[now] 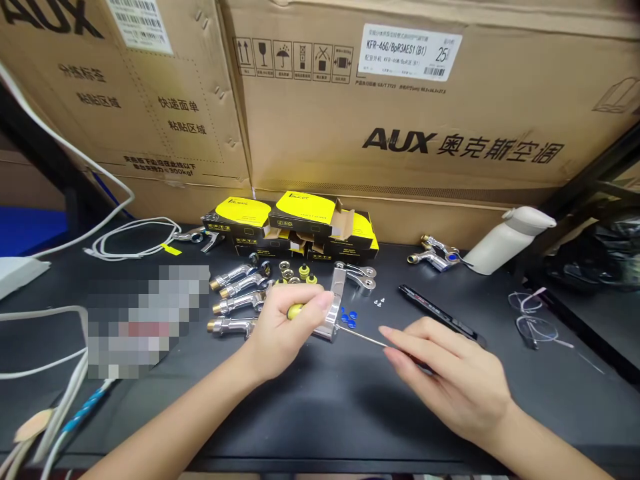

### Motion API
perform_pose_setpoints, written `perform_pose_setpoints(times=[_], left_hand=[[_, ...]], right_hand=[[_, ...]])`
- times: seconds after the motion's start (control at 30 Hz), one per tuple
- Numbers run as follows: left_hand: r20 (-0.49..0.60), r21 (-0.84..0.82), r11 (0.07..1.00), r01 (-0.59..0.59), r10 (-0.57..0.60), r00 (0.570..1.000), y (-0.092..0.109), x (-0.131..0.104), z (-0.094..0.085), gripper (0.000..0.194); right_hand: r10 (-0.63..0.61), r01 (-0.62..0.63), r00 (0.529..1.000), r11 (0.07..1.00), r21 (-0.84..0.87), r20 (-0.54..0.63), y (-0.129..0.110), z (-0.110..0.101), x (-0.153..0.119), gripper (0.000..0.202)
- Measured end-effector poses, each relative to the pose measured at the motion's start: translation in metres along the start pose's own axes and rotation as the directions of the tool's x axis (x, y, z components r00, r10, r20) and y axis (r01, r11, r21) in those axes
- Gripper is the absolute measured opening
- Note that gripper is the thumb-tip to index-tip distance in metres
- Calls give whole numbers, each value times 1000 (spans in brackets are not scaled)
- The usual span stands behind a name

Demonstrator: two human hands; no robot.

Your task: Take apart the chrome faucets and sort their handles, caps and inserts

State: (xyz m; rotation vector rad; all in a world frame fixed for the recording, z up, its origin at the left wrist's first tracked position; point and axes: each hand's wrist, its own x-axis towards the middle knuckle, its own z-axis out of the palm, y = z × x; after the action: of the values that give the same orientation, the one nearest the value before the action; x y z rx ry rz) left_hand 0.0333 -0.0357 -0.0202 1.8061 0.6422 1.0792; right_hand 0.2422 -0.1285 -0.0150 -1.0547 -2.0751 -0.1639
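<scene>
My left hand (293, 327) is closed around a chrome faucet part with a yellow piece (295, 311) showing between the fingers. Just beyond it lies a flat chrome bar (339, 287). The fingers of my right hand (450, 377) pinch a screwdriver, whose thin metal shaft (365, 337) points left, its tip at the chrome part beside my left hand. Several chrome faucet bodies (235, 305) lie left of my left hand. Blue round caps (353, 316), small screws (379, 302) and chrome handles (363, 277) lie behind the screwdriver shaft.
Yellow-black boxes (303, 213) are stacked before large cartons (400, 113). A white bottle (507, 240), eyeglasses (536, 327) and a black pen-like tool (435, 312) are on the right. A blurred object (150, 320) and white cables (70, 393) lie on the left of the black table (310, 427).
</scene>
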Motion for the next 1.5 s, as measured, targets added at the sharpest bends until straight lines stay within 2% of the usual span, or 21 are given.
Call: perform_pose_setpoints(times=[0.13, 0.27, 0.43, 0.57, 0.67, 0.87, 1.13, 1.27, 1.37, 1.5], left_hand=[[2, 53, 998, 24, -25, 1000, -3, 1, 0, 42], [42, 102, 991, 81, -86, 995, -9, 6, -1, 41], [103, 227, 960, 164, -191, 976, -21, 12, -2, 40], [96, 358, 914, 190, -239, 966, -27, 15, 1, 43], [73, 399, 896, 193, -241, 968, -28, 16, 2, 43], [9, 357, 909, 217, -236, 972, -27, 16, 1, 40], [-52, 396, 877, 271, -274, 960, -30, 18, -3, 41], [-74, 302, 906, 296, -288, 955, -33, 20, -7, 42], [-20, 130, 915, 382, -383, 923, -34, 23, -7, 40], [140, -15, 825, 565, -558, 818, -29, 24, -3, 41]], right_hand=[[49, -49, 999, 982, 181, 6, 2, 4, 5, 28], [159, -178, 984, 930, 321, 85, 12, 9, 7, 23], [338, -423, 901, 824, 377, 272, 30, 16, 11, 9], [407, -519, 851, 747, 415, 331, 39, 20, 12, 9], [414, -526, 847, 745, 411, 333, 42, 23, 11, 11], [427, -525, 848, 757, 390, 312, 46, 25, 11, 13], [420, -519, 841, 806, 285, 342, 50, 34, 7, 10], [399, -505, 843, 819, 272, 362, 47, 38, 6, 9], [395, -501, 847, 815, 290, 355, 45, 38, 6, 10], [404, -499, 856, 808, 314, 321, 44, 38, 7, 10]])
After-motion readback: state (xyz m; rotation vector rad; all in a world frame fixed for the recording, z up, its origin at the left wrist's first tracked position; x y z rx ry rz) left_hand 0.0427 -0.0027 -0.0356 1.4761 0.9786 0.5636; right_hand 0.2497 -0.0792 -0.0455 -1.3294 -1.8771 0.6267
